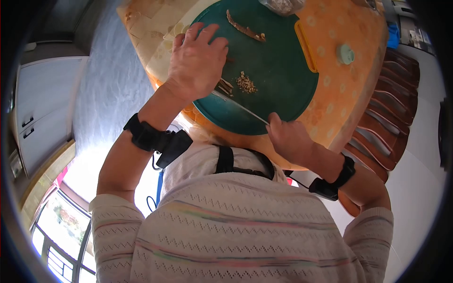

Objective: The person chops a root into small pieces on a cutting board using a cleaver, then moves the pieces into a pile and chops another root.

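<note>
My right hand (289, 137) is closed round the handle of a knife (247, 112), whose thin blade reaches left over the near part of the green cutting board (288, 101). My left hand (198, 61) is over the board's left side, palm down, fingers bent and spread apart. Just beside its heel, near the blade's far end, lie short brown pieces of dried root (225, 87). To their right is a small heap of chopped bits (246, 83). A longer curved brown root piece (245, 27) rests at the back of the board. The left palm hides what is under it.
The board has a yellow handle (306, 47) on its right. A clear plastic bag (282, 5) sits at its back edge. A pale green cap (346, 54) stands on the orange patterned tablecloth (328, 89). Brown wooden slatted seating (389, 108) is to the right.
</note>
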`<control>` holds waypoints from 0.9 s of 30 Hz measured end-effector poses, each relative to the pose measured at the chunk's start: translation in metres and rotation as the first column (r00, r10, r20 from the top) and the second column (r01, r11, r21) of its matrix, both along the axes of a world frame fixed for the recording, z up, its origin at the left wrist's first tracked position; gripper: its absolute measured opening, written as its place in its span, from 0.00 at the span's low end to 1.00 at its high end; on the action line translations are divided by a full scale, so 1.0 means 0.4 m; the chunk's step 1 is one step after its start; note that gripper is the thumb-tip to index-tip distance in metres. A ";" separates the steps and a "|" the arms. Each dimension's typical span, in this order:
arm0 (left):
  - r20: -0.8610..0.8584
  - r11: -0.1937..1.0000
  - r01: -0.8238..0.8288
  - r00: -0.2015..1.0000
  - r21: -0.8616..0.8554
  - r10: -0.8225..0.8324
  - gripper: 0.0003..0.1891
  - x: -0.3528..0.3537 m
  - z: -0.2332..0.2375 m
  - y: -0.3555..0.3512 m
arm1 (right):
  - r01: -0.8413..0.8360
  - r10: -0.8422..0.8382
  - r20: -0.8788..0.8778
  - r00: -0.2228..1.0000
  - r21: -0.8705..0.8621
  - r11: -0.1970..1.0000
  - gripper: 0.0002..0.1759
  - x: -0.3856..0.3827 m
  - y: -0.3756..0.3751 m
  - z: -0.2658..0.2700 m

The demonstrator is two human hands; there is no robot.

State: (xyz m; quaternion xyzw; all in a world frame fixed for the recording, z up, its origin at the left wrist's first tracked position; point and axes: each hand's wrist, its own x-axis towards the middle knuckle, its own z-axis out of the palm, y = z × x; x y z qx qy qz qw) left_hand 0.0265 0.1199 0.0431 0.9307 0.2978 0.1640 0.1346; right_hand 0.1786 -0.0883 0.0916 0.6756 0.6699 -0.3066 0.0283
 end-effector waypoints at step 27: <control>0.206 0.995 0.095 0.975 -0.042 -0.084 0.11 -0.107 -0.071 -0.145 | 0.210 -0.203 -0.154 0.967 0.032 0.977 0.10 0.041 -0.006 0.024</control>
